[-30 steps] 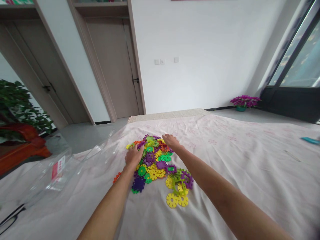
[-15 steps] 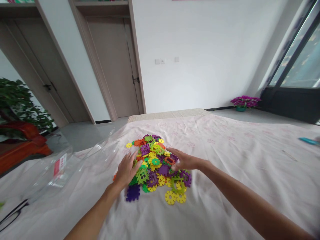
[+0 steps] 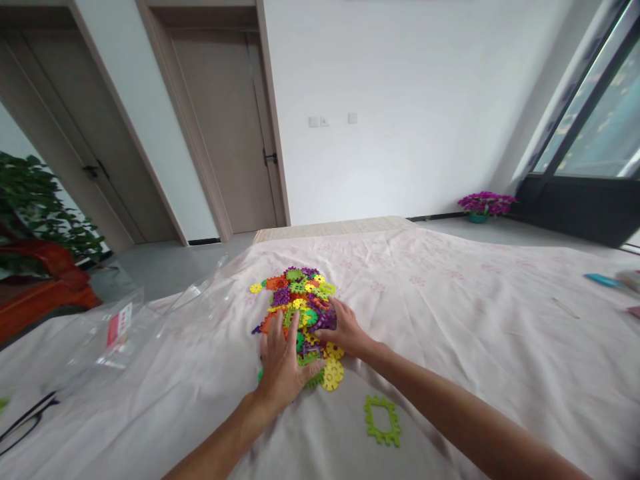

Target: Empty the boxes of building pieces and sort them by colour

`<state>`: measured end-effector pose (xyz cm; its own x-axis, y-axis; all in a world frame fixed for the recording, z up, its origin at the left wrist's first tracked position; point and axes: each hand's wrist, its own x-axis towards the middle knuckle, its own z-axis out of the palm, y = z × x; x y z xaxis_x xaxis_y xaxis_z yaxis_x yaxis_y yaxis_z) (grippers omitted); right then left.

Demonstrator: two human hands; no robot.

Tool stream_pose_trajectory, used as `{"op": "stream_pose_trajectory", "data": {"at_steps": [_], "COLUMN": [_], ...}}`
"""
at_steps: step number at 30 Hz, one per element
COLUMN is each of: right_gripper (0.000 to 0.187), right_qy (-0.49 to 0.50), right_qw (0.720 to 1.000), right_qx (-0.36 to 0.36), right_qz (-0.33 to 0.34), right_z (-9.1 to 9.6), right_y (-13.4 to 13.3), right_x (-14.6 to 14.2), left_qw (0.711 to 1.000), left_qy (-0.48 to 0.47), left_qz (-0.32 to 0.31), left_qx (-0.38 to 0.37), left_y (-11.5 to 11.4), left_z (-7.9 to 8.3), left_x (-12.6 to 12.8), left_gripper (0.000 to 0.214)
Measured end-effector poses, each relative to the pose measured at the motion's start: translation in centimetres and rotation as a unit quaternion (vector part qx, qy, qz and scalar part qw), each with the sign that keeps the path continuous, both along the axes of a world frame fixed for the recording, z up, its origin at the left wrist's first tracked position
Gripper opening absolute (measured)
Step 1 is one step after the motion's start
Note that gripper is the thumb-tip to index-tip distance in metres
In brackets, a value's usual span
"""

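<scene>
Sheet (image 3: 465, 307) stretches wide around hands (image 3: 284, 365) and pieces (image 3: 299, 304).

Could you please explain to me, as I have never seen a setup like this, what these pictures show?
Of course. There is no machine here: a person works with two bare hands. The view comes from a single camera worn on the person's head, looking forward and down, which is why the forearms enter from the bottom.

On a pale cloth with a pink flower print lies a pile of colourful notched plastic pieces. The left hand is spread over its near left side, and the right hand curves against its right side. Neither appears to grip a single piece.

A lime-green plastic frame with toothed edges lies apart, nearer the camera. To the left is clear plastic packaging with a red-and-white label.
</scene>
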<state>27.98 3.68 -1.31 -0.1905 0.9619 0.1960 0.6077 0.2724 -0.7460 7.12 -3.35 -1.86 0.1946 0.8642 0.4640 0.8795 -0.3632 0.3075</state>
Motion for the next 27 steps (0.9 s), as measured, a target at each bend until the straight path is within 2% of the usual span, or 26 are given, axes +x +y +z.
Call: {"op": "stream_pose_trajectory", "data": {"at_steps": [2,4,7,10,15,17,18,20,22,23,25,27], "right_gripper": [0.083,0.069,0.065,0.067,0.064,0.063,0.062,0.062,0.06,0.059,0.055,0.05], "right_qy": [0.063,0.101,0.078,0.03,0.046,0.089,0.117,0.172,0.213,0.227,0.24,0.235], "right_qw": [0.998,0.994,0.996,0.997,0.999,0.996,0.993,0.984,0.976,0.973,0.97,0.971], "right_qx": [-0.03,-0.028,0.02,0.044,0.016,0.02,0.021,0.018,0.015,0.014,0.018,0.028], "right_qz": [0.006,-0.002,-0.044,-0.063,0.006,-0.009,-0.02,-0.033,-0.035,-0.037,-0.039,-0.037], "right_z": [0.6,1.0,1.2,0.8,0.1,-0.2,-0.3,-0.7,-1.1,-1.4,-1.9,-2.3], "right_y": [0.9,1.8,3.5,5.0,5.1,4.6,4.4,4.2,4.3,4.4,4.7,4.8], "right_x": [-0.4,0.2,1.9,3.6,4.6,4.6,4.7,4.8,4.9,5.0,5.2,5.2], "left_qw": [0.999,0.994,0.974,0.965,0.978,0.983,0.983,0.972,0.935,0.917,0.898,0.9], "left_qy": [0.019,0.052,0.113,0.147,0.135,0.115,0.108,0.106,0.127,0.141,0.161,0.174], "left_qz": [-0.023,-0.089,-0.196,-0.218,-0.149,-0.126,-0.136,-0.209,-0.331,-0.373,-0.408,-0.396], "left_qx": [0.032,0.042,0.023,0.013,0.055,0.06,0.056,0.035,0.003,-0.014,-0.037,-0.048], "left_y": [-1.5,-3.3,-4.9,-3.7,0.3,0.4,0.0,-1.5,-3.2,-3.9,-4.6,-4.5], "left_z": [1.0,1.8,2.3,2.4,2.9,3.3,3.6,3.9,3.9,3.8,3.3,2.8], "left_x": [1.8,3.4,5.3,5.8,4.6,4.7,5.1,6.4,8.0,8.8,9.9,10.2], "left_gripper": [0.104,0.104,0.086,0.059,0.027,0.027,0.028,0.032,0.053,0.063,0.068,0.051]}}
